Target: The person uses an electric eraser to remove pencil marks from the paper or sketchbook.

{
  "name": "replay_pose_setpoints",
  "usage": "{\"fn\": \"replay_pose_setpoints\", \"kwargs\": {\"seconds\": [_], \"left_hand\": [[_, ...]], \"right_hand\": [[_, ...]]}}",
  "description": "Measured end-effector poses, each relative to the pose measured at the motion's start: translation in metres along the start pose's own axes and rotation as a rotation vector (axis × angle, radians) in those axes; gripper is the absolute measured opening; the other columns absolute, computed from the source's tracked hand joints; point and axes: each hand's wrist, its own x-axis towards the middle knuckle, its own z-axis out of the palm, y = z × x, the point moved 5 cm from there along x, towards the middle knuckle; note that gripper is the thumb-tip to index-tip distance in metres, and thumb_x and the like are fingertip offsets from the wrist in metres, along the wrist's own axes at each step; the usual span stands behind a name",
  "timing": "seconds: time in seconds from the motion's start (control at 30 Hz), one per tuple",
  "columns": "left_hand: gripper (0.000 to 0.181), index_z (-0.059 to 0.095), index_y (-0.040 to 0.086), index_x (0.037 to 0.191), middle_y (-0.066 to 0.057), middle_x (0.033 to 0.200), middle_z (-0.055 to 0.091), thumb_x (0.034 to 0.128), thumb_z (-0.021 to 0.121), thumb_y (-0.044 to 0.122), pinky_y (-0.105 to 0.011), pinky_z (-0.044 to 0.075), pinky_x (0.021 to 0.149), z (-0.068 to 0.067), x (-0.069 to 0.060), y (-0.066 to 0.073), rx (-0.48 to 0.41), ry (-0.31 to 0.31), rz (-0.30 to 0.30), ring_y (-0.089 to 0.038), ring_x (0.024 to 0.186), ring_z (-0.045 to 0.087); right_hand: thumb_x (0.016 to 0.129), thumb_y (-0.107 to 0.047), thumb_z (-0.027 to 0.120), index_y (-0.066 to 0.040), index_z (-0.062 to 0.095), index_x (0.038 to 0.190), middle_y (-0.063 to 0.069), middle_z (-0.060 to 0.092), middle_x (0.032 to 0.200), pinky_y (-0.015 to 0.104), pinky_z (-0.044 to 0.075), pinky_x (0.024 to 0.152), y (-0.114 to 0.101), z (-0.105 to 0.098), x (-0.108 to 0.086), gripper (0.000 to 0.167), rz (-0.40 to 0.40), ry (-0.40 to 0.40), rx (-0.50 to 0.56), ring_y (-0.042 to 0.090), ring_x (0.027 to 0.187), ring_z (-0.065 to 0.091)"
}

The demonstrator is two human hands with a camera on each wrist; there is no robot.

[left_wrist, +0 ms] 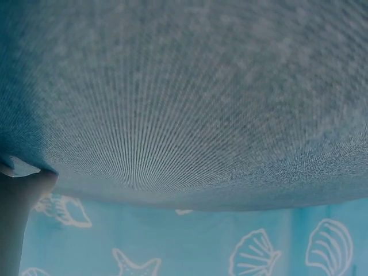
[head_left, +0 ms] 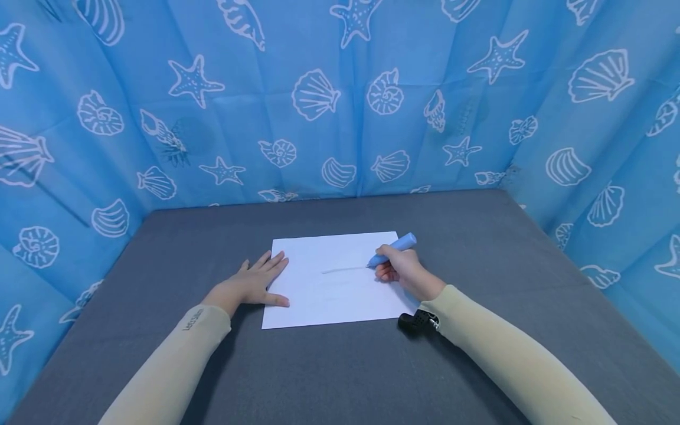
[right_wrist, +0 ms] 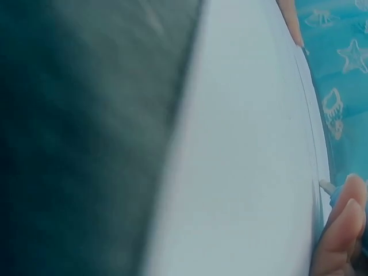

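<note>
A white sheet of paper lies on the grey cloth. My left hand rests flat on its left edge, fingers spread, thumb pointing right. Near the paper's right side, my right hand pinches a light-blue marker, tilted with its tip down on the sheet. A thin, faint line runs leftward from that tip. In the right wrist view the marker's tip meets the paper beside curled fingers. Only part of the left hand shows in the left wrist view, dark at the edge.
Grey cloth covers the table. A blue curtain with white shells and starfish hangs behind it and along both sides. Under the right cuff, a black device is strapped to the wrist, close to the paper's lower right corner.
</note>
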Motion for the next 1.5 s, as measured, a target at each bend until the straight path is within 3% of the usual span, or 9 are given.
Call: {"fn": "replay_pose_setpoints", "kwargs": {"seconds": [0.87,1.5], "left_hand": [[0.115,0.010,0.010,0.157,-0.009,0.163,0.000,0.0766,0.057,0.078,-0.068,-0.001,0.109,-0.0048,-0.0047,0.0029,-0.010,0.012,0.006,-0.036,0.147,-0.005],[0.113,0.009,0.012,0.157,-0.008,0.163,0.000,0.0775,0.057,0.077,-0.068,-0.002,0.109,-0.0024,-0.0042,0.0006,-0.012,0.001,-0.002,-0.035,0.147,-0.006]], "right_hand": [[0.092,-0.017,0.057,0.006,0.065,0.078,0.005,0.059,0.056,0.021,0.048,0.047,-0.0031,0.0011,-0.0005,0.028,-0.030,-0.004,-0.013,0.009,0.046,0.054],[0.091,-0.018,0.058,0.005,0.065,0.078,0.006,0.059,0.056,0.022,0.049,0.048,-0.0009,0.0016,-0.0006,0.027,0.004,0.005,-0.033,0.010,0.047,0.055]]}}
